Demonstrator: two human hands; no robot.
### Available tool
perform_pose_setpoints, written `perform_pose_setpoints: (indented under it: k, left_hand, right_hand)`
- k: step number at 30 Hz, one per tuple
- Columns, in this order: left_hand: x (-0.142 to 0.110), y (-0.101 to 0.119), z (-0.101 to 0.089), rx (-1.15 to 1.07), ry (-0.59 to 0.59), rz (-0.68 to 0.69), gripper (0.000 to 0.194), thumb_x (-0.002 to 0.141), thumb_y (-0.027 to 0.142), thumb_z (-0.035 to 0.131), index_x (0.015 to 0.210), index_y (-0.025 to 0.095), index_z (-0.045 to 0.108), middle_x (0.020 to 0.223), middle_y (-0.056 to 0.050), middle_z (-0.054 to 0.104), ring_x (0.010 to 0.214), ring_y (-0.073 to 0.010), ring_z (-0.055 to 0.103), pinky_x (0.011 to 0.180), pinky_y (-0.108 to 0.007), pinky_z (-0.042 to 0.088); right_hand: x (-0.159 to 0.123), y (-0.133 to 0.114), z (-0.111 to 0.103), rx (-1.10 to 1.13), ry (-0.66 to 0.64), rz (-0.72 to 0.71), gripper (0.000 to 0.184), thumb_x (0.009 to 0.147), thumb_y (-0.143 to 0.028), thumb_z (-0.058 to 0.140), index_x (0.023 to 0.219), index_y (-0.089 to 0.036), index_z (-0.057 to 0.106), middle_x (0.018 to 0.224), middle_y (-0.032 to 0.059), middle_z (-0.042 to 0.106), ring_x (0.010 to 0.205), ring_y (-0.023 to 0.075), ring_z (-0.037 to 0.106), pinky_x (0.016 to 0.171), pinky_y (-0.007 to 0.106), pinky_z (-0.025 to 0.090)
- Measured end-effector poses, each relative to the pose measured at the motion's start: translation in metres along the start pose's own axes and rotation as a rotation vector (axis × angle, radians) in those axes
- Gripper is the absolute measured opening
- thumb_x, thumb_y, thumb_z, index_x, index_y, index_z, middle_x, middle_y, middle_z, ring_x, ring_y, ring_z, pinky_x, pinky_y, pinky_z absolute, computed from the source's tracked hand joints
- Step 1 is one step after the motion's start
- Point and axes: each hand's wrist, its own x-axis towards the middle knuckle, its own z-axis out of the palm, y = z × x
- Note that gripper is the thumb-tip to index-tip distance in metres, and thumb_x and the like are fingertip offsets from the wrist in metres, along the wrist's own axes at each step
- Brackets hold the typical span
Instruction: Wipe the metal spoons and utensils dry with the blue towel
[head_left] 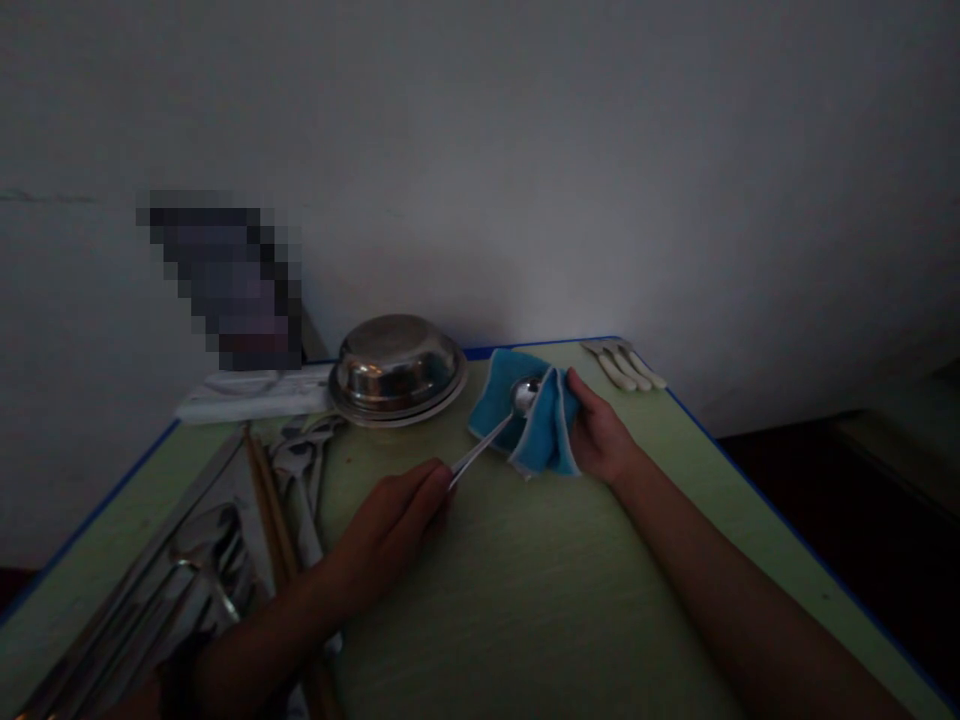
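My left hand is closed round the handle of a shiny metal spoon, whose bowl points away to the right. Behind and around that bowl lies a folded blue cloth with pale edges. My right hand grips the cloth from its right side; the fingers behind it are hidden. Cloth and spoon are above the middle of the table, and the bowl appears to touch the cloth.
Upturned metal bowls stand at the table's back. Forks with pale handles lie at the back right. Spoons, wooden chopsticks and other cutlery cover the left side. A blurred-out screen leans against the wall.
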Motion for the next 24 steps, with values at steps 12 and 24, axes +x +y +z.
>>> perform_pose_setpoints:
  k: [12,24]
  left_hand:
    - [0.0014,0.0033,0.0035,-0.023,0.005,0.037,0.028,0.09,0.036,0.026,0.077,0.019,0.044,0.056,0.006,0.042,0.049,-0.0104,0.041,0.049,-0.021,0.036]
    - [0.0018,0.0008,0.004,-0.077,0.032,0.026,0.03,0.091,0.034,0.026,0.109,0.016,0.041,0.06,0.005,0.044,0.052,-0.0107,0.043,0.052,-0.021,0.038]
  right_hand:
    - [-0.0021,0.0088,-0.0014,-0.155,0.073,-0.037,0.021,0.055,-0.013,0.062,0.075,-0.018,0.059,0.062,-0.0021,0.064,0.054,0.0121,0.057,0.062,0.029,0.047]
    - [-0.003,0.0073,-0.0004,-0.153,0.071,-0.039,0.018,0.054,-0.015,0.063,0.071,-0.018,0.059,0.061,-0.0019,0.064,0.054,0.012,0.057,0.059,0.028,0.047]
